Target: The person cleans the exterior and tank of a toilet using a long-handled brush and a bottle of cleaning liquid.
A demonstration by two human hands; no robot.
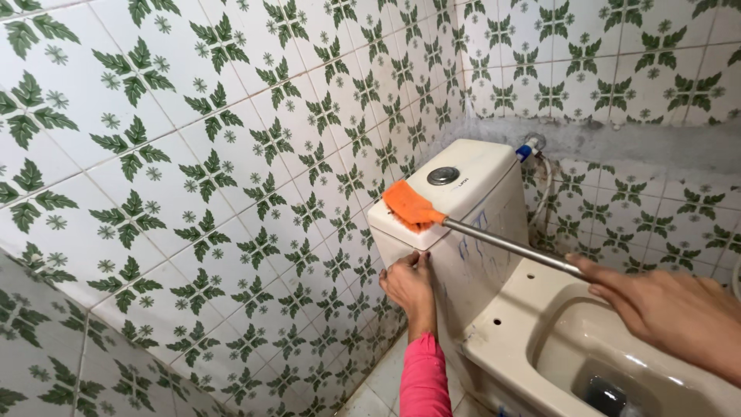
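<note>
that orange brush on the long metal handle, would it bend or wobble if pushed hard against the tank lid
The orange brush head on its thin metal handle is probably light. Held far back by the right hand, the long handle may flex slightly and the head could skid on the glossy white cistern lid. The short bristles likely give a little. The left hand rests against the tank's front.

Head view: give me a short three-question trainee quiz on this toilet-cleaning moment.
1. True or false: the orange brush head rests on the white ceramic cistern lid.
2. Which hand grips the brush's long metal handle? A) left hand B) right hand
3. Fill in: the left hand presses against the cistern's ____ wall.

Key: 1 true. 2 B, the right hand holds it. 3 front, just below the lid's near corner, while the round silver flush button sits untouched behind the brush.
</note>
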